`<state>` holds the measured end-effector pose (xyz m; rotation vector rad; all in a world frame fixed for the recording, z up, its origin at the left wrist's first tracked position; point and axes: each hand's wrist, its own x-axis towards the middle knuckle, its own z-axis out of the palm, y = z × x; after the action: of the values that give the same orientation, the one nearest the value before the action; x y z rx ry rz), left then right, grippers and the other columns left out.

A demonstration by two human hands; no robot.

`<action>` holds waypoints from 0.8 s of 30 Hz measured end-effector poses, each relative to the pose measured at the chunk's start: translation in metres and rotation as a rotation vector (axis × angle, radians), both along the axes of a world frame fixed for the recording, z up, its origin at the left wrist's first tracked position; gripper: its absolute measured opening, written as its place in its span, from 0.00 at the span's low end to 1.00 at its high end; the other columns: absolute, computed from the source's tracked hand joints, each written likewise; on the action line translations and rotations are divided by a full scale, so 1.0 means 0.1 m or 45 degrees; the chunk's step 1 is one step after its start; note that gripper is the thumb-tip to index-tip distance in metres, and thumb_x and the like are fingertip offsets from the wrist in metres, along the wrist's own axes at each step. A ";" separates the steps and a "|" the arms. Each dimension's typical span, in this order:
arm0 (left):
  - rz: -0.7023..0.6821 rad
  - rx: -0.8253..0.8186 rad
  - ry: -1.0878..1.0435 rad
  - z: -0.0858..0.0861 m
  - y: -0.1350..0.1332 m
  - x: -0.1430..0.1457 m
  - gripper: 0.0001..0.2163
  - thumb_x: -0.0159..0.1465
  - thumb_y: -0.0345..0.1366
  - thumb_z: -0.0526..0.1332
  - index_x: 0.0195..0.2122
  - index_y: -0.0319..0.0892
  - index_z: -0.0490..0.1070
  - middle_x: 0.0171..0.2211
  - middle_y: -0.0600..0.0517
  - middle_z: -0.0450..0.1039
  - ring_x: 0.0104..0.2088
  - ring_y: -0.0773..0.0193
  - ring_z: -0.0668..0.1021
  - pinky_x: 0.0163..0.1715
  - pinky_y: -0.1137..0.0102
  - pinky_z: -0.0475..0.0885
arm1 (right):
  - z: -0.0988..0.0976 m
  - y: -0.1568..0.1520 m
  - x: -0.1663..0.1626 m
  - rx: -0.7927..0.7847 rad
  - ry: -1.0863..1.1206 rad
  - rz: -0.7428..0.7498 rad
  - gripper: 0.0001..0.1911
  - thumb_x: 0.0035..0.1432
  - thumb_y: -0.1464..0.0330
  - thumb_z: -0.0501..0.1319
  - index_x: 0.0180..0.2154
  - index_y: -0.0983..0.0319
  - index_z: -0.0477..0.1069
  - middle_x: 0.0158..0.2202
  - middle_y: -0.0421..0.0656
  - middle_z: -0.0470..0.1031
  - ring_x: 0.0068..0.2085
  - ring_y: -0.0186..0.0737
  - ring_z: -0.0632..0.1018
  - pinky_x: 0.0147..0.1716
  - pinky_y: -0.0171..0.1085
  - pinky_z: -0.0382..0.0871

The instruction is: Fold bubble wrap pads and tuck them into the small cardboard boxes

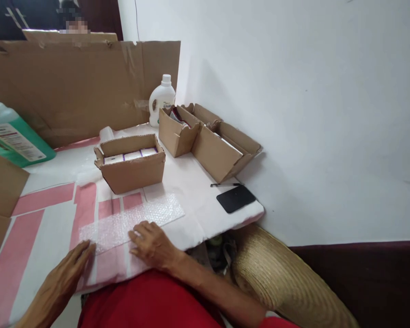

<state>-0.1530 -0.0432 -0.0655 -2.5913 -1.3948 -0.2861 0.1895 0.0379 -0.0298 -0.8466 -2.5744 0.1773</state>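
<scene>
A sheet of clear bubble wrap [133, 221] lies flat on the pink-and-white table cover [48, 228] near the front edge. My left hand [66, 271] rests flat on the cover with its fingertips at the sheet's left end, fingers stretched out. My right hand [152, 243] lies at the sheet's near edge, fingers loosely curled down onto it. Neither hand holds anything. Behind the sheet stands an open cardboard box [131, 166] with white packets with purple edges inside.
Two more open cardboard boxes [179, 132] [222, 152] sit at the back right by the wall, with a white bottle [161, 98] behind. A black phone [235, 198] and a pen [225, 184] lie at right. A green jug [15, 139] lies left, a straw hat [280, 273] below.
</scene>
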 end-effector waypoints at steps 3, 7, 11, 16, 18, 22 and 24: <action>-0.023 0.084 0.004 0.13 0.07 0.07 0.24 0.62 0.25 0.50 0.58 0.44 0.71 0.54 0.47 0.78 0.52 0.59 0.81 0.50 0.70 0.76 | 0.02 -0.14 -0.40 0.008 -0.027 0.135 0.12 0.67 0.61 0.61 0.44 0.64 0.70 0.39 0.46 0.75 0.42 0.46 0.73 0.35 0.42 0.69; -0.092 0.208 -0.080 0.43 0.18 0.29 0.17 0.62 0.26 0.52 0.47 0.46 0.75 0.40 0.50 0.82 0.38 0.61 0.82 0.41 0.70 0.76 | 0.03 -0.16 -0.69 0.034 -0.005 0.153 0.19 0.65 0.55 0.61 0.45 0.66 0.69 0.40 0.46 0.74 0.41 0.46 0.73 0.32 0.40 0.69; -0.111 0.208 -0.176 0.91 0.15 0.73 0.13 0.64 0.30 0.56 0.47 0.49 0.74 0.38 0.52 0.80 0.35 0.61 0.81 0.38 0.67 0.73 | 0.04 -0.17 -0.72 0.028 0.131 0.084 0.22 0.68 0.51 0.57 0.40 0.64 0.72 0.34 0.45 0.75 0.35 0.44 0.75 0.27 0.39 0.67; 0.243 0.105 -0.630 1.37 0.24 1.19 0.25 0.65 0.48 0.59 0.64 0.54 0.63 0.56 0.46 0.72 0.55 0.50 0.76 0.56 0.54 0.70 | 0.18 -0.25 -0.41 -0.436 0.713 -0.109 0.22 0.72 0.56 0.53 0.30 0.60 0.72 0.29 0.39 0.73 0.31 0.35 0.73 0.31 0.34 0.66; 0.422 -0.067 -0.859 1.33 0.38 1.23 0.30 0.64 0.56 0.58 0.65 0.54 0.61 0.61 0.47 0.70 0.58 0.47 0.74 0.58 0.50 0.70 | 0.25 -0.24 -0.24 -0.729 1.046 -0.292 0.23 0.68 0.53 0.58 0.26 0.60 0.70 0.29 0.37 0.70 0.30 0.32 0.71 0.30 0.32 0.64; 0.476 -0.678 -1.330 0.97 0.66 1.30 0.38 0.60 0.63 0.58 0.66 0.47 0.59 0.58 0.42 0.74 0.54 0.48 0.79 0.52 0.55 0.76 | 0.25 -0.12 0.02 -1.148 1.452 -0.614 0.25 0.62 0.49 0.63 0.22 0.60 0.65 0.22 0.34 0.63 0.24 0.30 0.66 0.25 0.32 0.61; 0.546 -0.882 -1.333 0.78 0.71 1.40 0.39 0.58 0.62 0.62 0.65 0.44 0.61 0.54 0.40 0.76 0.53 0.48 0.79 0.51 0.56 0.76 | 0.18 -0.04 0.10 -1.280 1.462 -0.627 0.24 0.62 0.50 0.62 0.23 0.60 0.65 0.17 0.32 0.62 0.20 0.30 0.66 0.23 0.32 0.59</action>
<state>-0.0126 0.0281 0.0123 -2.5406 -2.7277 -1.4561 0.1997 0.0344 -0.0115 -1.1573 -1.0630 1.3828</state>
